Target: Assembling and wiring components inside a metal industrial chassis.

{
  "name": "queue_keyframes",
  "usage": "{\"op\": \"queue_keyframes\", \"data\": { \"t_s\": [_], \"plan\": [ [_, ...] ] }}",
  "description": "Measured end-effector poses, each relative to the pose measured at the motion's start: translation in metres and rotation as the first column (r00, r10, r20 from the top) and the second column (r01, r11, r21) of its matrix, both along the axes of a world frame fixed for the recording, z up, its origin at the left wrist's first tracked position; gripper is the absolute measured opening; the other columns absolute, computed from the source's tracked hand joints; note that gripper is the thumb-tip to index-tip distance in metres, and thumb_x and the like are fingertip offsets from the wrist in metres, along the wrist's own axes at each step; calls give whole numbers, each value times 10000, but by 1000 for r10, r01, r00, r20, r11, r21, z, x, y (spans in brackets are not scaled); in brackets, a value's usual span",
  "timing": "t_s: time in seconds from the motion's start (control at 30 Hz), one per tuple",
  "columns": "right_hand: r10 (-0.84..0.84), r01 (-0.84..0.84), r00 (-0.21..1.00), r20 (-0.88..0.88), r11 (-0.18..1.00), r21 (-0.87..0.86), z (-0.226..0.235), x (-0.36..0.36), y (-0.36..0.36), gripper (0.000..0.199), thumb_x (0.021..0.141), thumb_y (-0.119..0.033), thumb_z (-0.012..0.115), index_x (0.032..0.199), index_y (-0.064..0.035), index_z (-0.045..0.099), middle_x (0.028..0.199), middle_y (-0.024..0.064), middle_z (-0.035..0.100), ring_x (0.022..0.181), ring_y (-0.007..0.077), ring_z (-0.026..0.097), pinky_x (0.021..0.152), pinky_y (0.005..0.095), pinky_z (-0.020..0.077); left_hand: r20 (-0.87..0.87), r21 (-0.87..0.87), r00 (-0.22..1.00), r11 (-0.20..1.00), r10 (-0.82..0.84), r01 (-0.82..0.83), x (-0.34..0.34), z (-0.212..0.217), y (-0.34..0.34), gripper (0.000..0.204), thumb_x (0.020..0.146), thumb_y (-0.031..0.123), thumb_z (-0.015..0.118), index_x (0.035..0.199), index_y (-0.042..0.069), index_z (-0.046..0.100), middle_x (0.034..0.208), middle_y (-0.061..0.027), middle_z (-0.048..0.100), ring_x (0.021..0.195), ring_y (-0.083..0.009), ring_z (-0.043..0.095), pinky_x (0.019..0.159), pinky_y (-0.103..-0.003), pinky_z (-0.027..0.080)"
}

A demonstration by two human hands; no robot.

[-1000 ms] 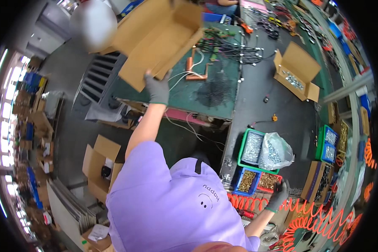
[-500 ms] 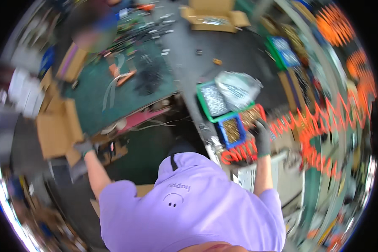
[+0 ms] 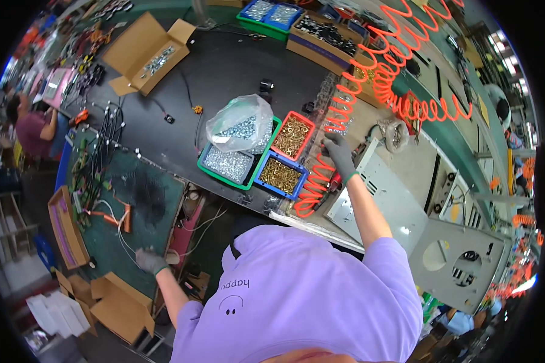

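Observation:
My left hand (image 3: 151, 261), in a grey glove, is at the near edge of a green mat (image 3: 151, 209), fingers loosely apart, beside a thin white cable (image 3: 121, 239). Whether it touches the cable is unclear. My right hand (image 3: 340, 156), also gloved, is over the bench beside an orange coiled hose (image 3: 313, 192), its fingers partly stretched and nothing visible in them. Left of it are a red bin (image 3: 309, 124) of brass-coloured parts, a blue bin (image 3: 295, 195) of similar parts, and a green tray (image 3: 246, 185) with silvery hardware and a clear plastic bag (image 3: 230, 121).
Open cardboard boxes stand at the far left (image 3: 118, 57) and near left (image 3: 121, 308). Grey metal panels (image 3: 369, 193) lie to the right. More orange coils (image 3: 399, 103) hang at the far right. Black cables (image 3: 106, 124) lie beyond the mat. Another person (image 3: 36, 130) sits at the far left.
My view has swung to the right. My left hand has left the cardboard box for the mat's edge. My right hand has moved from the red bin to beside the orange hose.

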State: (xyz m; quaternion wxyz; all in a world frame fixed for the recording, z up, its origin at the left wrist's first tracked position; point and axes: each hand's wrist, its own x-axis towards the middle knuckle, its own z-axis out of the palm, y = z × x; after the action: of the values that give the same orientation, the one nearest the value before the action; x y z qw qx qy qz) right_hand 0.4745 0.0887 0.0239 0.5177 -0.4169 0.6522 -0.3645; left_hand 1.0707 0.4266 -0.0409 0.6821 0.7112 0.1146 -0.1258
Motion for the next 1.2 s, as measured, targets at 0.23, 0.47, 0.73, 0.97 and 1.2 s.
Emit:
{"op": "queue_keyframes", "data": {
  "t_s": [0.23, 0.47, 0.73, 0.97, 1.2],
  "plan": [
    [-35, -9, 954, -299, 990, -144, -37, 23, -74, 400, 780, -216, 578, 1118, -3, 573, 1046, 179, 646, 964, 270, 635, 865, 345, 480, 344, -59, 543, 560, -766, 827, -152, 131, -299, 243, 880, 111, 539, 1094, -4, 552, 983, -62, 537, 836, -132, 539, 743, -290, 498],
    [-9, -56, 945, -326, 980, -192, -10, 57, -82, 388, 802, -214, 587, 1132, -14, 548, 1038, 167, 640, 965, 262, 624, 852, 350, 482, 377, 481, -276, -68, -884, 874, -252, 138, -486, 488, 780, 217, 657, 1242, 144, 516, 1183, -131, 529, 1031, -266, 586, 892, -350, 458],
    [6, -37, 980, -199, 988, -150, 52, 44, -35, 343, 840, -195, 570, 1127, -10, 540, 972, 129, 635, 857, 220, 619, 771, 327, 489, -278, 744, -654, -588, -704, 317, -333, 36, -569, 876, 665, 327, 742, 1401, 260, 271, 1368, -265, 280, 1153, -454, 471, 977, -448, 421],
    [-185, 178, 978, -102, 982, -69, 62, 43, 32, 286, 859, -156, 547, 1099, -2, 574, 929, 94, 639, 806, 148, 598, 732, 300, 486, -81, 834, -613, -391, -786, 390, -352, 16, -582, 501, 706, 132, 661, 1158, 194, 455, 1200, -187, 427, 889, -375, 613, 737, -451, 547],
    [-405, 495, 752, 521, 868, -40, 54, 42, 23, 466, 903, -297, 544, 1279, -40, 452, 1207, 107, 547, 1097, 177, 532, 885, 325, 465, 96, 386, -703, -624, -705, 679, -406, 134, -546, 394, 723, 81, 616, 1100, 146, 522, 1064, -84, 514, 768, -203, 607, 594, -338, 557]
  ]
}}
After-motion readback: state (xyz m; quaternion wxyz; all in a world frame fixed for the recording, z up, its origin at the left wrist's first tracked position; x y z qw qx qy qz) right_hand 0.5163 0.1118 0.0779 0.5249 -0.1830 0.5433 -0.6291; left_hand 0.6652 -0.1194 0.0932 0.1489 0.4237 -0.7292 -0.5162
